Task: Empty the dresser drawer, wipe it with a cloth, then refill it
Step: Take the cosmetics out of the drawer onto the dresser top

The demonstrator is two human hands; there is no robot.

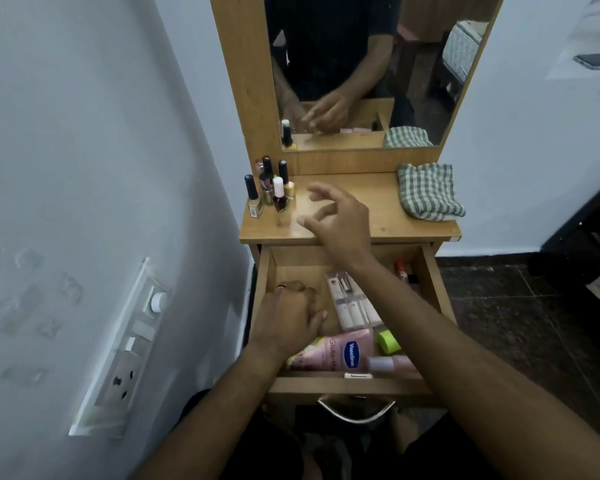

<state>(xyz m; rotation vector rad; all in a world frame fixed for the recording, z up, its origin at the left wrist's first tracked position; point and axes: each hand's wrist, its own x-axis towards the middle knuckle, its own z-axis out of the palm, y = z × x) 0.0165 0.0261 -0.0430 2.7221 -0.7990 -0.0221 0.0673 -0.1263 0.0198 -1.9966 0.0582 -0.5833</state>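
The wooden dresser drawer (347, 384) is pulled out below the dresser top (378, 199). In it lie a pink Vaseline tube (340, 351), a pack of press-on nails (352, 304), a green cap (388, 342) and lipsticks (404, 270). My left hand (288, 317) is down in the drawer's left part with fingers curled; what it holds is hidden. My right hand (336, 220) hovers over the dresser top, fingers spread and empty, just right of several nail polish bottles (271, 190). A green checked cloth (428, 192) lies folded at the top's right end.
A mirror (357, 71) rises behind the dresser top. The white wall with a switch and socket panel (125, 348) stands close on the left. Dark floor lies to the right, and a phone (598, 60) rests on a ledge at upper right.
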